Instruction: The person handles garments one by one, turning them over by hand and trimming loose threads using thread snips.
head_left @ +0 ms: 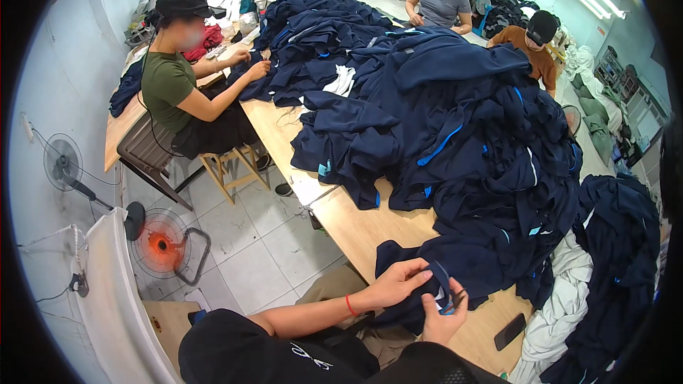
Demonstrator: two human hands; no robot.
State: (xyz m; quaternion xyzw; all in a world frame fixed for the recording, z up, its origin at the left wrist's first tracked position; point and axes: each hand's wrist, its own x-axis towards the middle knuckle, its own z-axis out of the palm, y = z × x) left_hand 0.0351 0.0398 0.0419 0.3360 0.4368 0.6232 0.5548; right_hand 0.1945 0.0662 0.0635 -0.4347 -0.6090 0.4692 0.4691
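A navy garment (409,252) lies at the near edge of the table, part of it raised between my hands. My left hand (398,283), a red string round its wrist, pinches a narrow folded edge of the cloth between thumb and fingers. Close beside it, my right hand (442,316) has its fingers curled round the same edge, where a bit of white and bright blue shows. A small dark thing by the right fingertips is too small to make out. The cloth hides some of the fingers.
A large heap of navy garments (477,128) covers the table (359,224). A phone (510,332) lies right of my hands, near white cloth (558,291). A floor fan (162,245) stands left. A person in green (171,85) sits at the table; two others work beyond the heap.
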